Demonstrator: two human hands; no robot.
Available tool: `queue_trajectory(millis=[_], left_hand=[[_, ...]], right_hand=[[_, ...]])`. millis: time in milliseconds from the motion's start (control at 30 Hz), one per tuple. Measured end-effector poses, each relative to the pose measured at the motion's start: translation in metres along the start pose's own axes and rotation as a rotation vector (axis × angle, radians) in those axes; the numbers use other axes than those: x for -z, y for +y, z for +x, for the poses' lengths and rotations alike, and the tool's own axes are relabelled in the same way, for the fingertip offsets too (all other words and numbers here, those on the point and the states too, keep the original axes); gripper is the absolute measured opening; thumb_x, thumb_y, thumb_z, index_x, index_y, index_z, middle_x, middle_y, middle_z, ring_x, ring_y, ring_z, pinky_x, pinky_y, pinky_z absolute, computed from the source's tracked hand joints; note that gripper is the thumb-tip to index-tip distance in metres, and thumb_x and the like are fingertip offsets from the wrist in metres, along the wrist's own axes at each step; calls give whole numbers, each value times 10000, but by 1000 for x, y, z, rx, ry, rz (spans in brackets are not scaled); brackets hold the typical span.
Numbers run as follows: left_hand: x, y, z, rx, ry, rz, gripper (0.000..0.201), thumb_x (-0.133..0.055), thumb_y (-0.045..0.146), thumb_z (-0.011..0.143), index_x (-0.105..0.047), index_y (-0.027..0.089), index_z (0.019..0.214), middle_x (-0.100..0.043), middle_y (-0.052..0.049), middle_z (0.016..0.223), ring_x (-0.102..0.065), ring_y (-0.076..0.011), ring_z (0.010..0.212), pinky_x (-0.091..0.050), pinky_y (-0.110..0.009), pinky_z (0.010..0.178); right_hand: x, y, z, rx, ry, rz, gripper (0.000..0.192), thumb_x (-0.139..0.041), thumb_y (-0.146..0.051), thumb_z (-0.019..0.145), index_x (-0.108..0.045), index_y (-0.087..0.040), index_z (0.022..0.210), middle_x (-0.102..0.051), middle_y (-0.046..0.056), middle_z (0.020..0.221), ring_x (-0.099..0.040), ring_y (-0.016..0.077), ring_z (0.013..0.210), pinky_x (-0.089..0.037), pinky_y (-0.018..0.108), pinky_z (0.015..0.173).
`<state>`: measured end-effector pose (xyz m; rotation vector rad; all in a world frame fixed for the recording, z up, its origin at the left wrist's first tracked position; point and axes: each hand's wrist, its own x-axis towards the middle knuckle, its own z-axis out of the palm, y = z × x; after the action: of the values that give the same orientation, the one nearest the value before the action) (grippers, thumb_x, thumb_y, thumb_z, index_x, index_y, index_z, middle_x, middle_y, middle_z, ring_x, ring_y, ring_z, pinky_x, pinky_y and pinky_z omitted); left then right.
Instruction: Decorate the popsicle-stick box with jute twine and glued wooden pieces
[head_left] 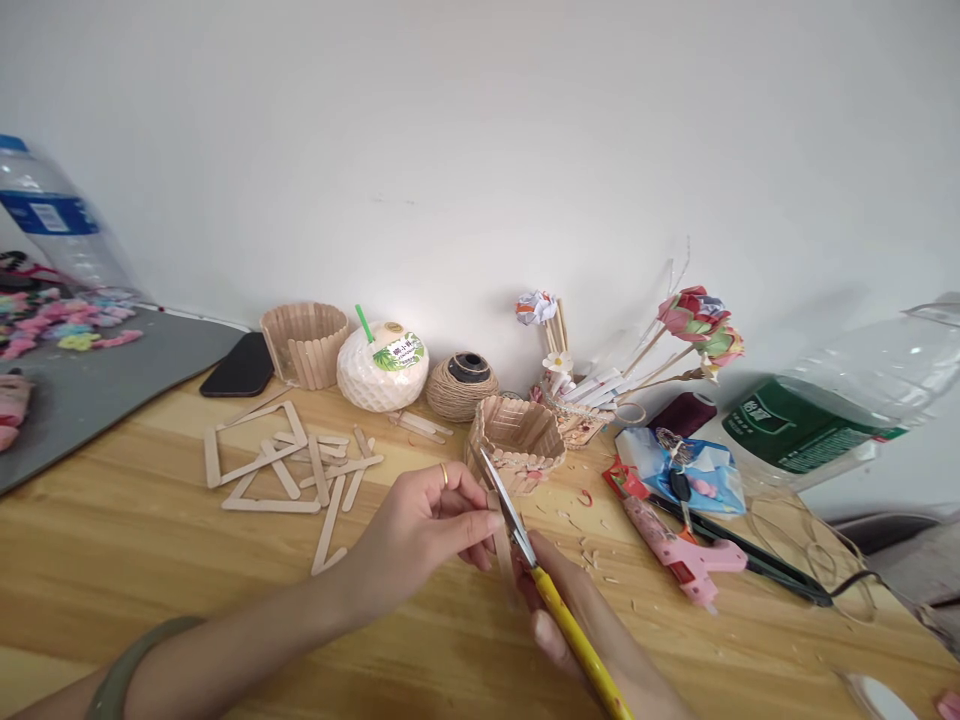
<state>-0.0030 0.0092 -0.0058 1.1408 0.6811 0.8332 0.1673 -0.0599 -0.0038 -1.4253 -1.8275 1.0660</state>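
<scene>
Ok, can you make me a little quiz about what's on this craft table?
1. Which hand holds the yellow-handled scissors?
2. True or false: the pink glue gun lies to the left of the loose craft sticks.
3. What does the left hand pinch at the scissor blades?

Key:
1. The right hand.
2. False; it lies to the right of them.
3. A wooden craft stick.

On the wooden counter (112, 560), the left hand (427, 525) pinches a flat wooden craft stick (501, 545) while the right hand (577, 625) closes yellow-handled scissors (544, 585) on it, near a pink glue gun (686, 555).
</scene>
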Motion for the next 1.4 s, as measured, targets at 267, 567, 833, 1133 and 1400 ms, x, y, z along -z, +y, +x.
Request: queue_trajectory(millis=[267,567,833,1133,1400], left_hand=[[1,0,-2,11,3,9,167,-658,229,697,-523,133,674,-642,11,574,-592,-85,488,-514,-214,529],[2,2,-2,4,-3,54,162,-651,241,710,-528,138,687,-637,15,584,-592,-87,496,-511,-219,537],[3,4,-2,-16,-21,57,148,-640,248,724,-547,135,697,-628,14,575,-590,-92,515,-511,-220,551],[3,5,-3,-31,-23,61,128,-629,243,733,-570,129,726,-621,11,588,-589,-93,529,-511,-220,563],[2,4,-3,-28,-9,79,128,-632,245,725,-580,129,731,-616,9,590,-579,-93,525,-509,-221,552]], right_hand=[[1,2,0,-44,-10,-65,665,-346,-770,689,-540,-166,890,-495,35,744,-438,185,684,-391,287,616],[2,6,0,-62,-29,18,633,-388,-750,685,-532,-176,910,-513,63,805,-465,213,744,-412,313,663],[-4,18,3,-17,-51,192,567,-423,-721,690,-510,-183,847,-453,27,754,-435,182,710,-428,312,679],[-4,19,5,16,-81,160,531,-380,-720,713,-424,-197,793,-355,-1,715,-345,152,654,-382,275,608],[-4,12,5,19,-39,67,588,-350,-751,703,-443,-183,823,-364,-3,712,-305,145,640,-311,263,568]])
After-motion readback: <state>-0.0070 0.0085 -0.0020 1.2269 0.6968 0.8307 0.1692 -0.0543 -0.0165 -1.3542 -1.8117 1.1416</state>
